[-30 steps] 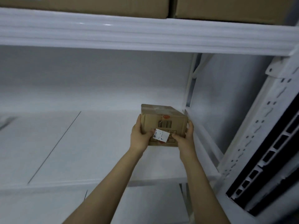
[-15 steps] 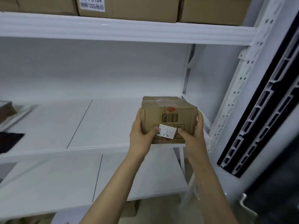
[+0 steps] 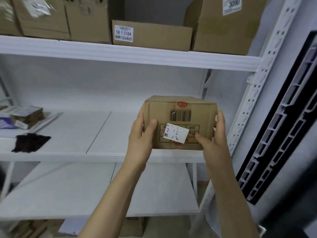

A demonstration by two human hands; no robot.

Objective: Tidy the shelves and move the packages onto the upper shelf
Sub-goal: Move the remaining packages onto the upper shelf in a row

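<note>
Head view | small brown cardboard box (image 3: pixel 180 115) was gripped at both sides by left hand (image 3: pixel 139 136) and right hand (image 3: pixel 214 141), thumbs on its front, before white middle shelf (image 3: pixel 68 156) | step judged: transfer upward | next: probably clearing crowded white upper shelf (image 3: pixel 103 55) lip

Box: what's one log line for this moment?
cardboard box | left hand: grips left side | right hand: grips right side | upper shelf: not yet

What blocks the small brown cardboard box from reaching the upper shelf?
Brown cardboard cartons fill the white upper shelf; a low open carton sits directly above the small box in the left hand and right hand.
</note>
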